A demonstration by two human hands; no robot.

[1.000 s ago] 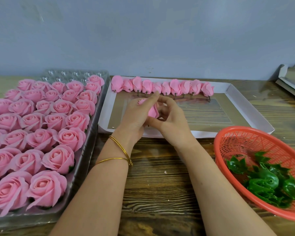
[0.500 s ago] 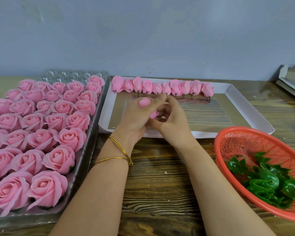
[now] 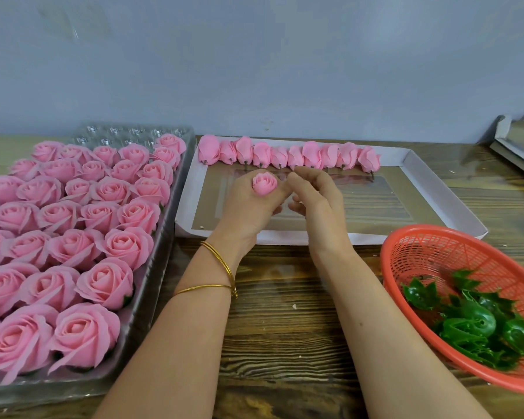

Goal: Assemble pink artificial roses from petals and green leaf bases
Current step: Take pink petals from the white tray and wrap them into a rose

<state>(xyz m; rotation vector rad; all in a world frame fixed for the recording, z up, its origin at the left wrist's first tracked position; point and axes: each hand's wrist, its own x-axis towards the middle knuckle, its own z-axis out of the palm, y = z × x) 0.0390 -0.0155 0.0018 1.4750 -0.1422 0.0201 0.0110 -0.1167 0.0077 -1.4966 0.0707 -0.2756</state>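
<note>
My left hand (image 3: 248, 207) holds a small pink rosebud (image 3: 264, 184) upright over the white cardboard tray (image 3: 418, 164). Just to its right, my right hand (image 3: 318, 204) reaches its fingertips toward the row of pink petal pieces (image 3: 288, 154) lying along the tray's far edge. Whether the right hand pinches anything I cannot tell. Green leaf bases (image 3: 469, 325) lie in an orange plastic basket (image 3: 430, 252) at the right. Finished pink roses (image 3: 73, 237) fill a clear plastic tray (image 3: 152, 300) at the left.
All of this sits on a wooden table (image 3: 285, 343) against a grey wall. More flat cardboard trays (image 3: 521, 140) are stacked at the far right. Two gold bangles circle my left wrist.
The rosebud has turned upright and risen in my left hand. My right hand has let go of it and moved up and right toward the petal row.
</note>
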